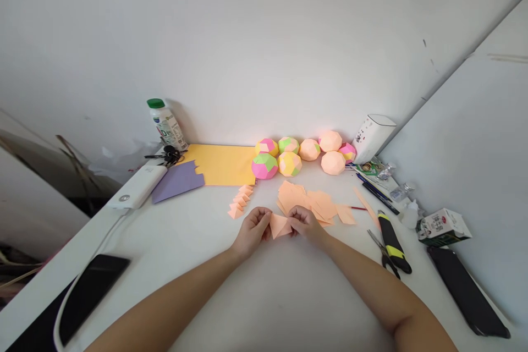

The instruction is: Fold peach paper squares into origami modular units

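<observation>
Both my hands meet at the middle of the white table (264,291) and pinch one small peach paper piece (279,226) between them. My left hand (252,230) holds its left edge with fingers curled. My right hand (306,223) grips its right edge the same way. Just behind my hands lies a loose heap of peach paper squares (314,203). To the left of the heap sits a short row of folded peach pieces (240,200).
Several paper balls (289,160) line the wall. A yellow sheet (223,164), purple paper (178,181), power bank (138,186), keys (168,155) and bottle (166,124) lie left. Scissors (384,253), a cutter (394,242), pens (377,191), a small carton (443,226) and phones (468,291) lie right.
</observation>
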A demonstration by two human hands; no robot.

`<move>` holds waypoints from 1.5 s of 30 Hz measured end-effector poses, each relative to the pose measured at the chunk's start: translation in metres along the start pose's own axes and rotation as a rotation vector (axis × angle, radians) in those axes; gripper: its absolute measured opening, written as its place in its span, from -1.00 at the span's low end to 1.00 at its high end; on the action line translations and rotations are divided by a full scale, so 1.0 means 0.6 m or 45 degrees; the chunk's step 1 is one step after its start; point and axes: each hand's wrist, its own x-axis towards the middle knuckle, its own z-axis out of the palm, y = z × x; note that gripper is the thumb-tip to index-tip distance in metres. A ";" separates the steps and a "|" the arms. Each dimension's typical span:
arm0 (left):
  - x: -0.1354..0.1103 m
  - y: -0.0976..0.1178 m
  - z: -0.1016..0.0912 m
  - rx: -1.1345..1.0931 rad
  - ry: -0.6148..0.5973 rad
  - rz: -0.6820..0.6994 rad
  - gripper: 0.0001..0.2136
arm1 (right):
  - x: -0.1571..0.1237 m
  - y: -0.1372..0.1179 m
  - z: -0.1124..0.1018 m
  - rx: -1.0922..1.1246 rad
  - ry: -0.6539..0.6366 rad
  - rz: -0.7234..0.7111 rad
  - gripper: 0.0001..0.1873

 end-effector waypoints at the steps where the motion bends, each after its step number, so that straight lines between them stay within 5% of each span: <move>1: 0.000 0.000 0.001 -0.005 -0.003 0.009 -0.76 | 0.000 0.000 0.000 -0.003 0.008 -0.003 -0.92; 35: -0.008 -0.013 0.003 0.167 0.091 0.206 -0.72 | 0.006 0.021 -0.011 0.016 -0.036 0.002 -0.82; 45: -0.007 -0.009 0.001 0.173 -0.072 0.196 -0.88 | 0.010 0.025 -0.012 0.011 -0.046 -0.009 -0.72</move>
